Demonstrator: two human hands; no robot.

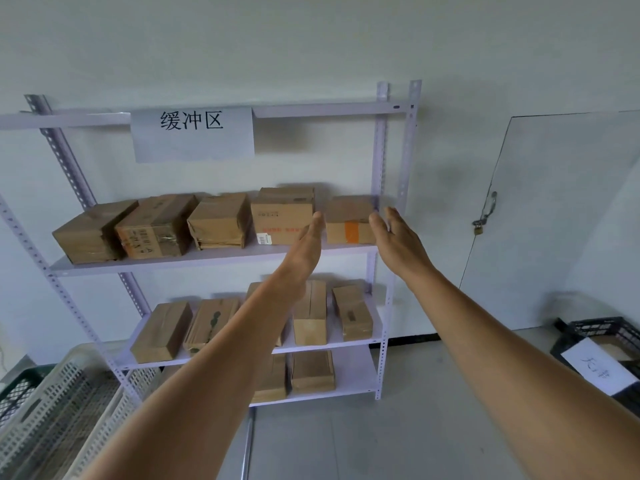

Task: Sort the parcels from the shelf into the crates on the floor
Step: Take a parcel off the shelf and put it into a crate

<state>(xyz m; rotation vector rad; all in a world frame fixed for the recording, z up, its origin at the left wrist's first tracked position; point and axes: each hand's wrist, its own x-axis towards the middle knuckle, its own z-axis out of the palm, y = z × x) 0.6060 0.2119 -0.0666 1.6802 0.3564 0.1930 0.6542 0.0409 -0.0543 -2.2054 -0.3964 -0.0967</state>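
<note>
Several brown cardboard parcels stand on a white metal shelf (214, 258). At the right end of the upper row sits a small parcel with orange tape (348, 220). My left hand (308, 245) is open on its left side and my right hand (398, 242) is open on its right side, both flat with fingers extended toward it. Neither hand visibly grips the parcel. A taller parcel with a barcode label (280, 216) stands just left of it. More parcels fill the two lower levels.
A white crate (62, 403) and a green crate (17, 386) sit on the floor at bottom left. A black crate with a paper label (602, 348) is at the right. A padlocked white door (554, 216) is behind it. A paper sign (192, 133) hangs on the shelf top.
</note>
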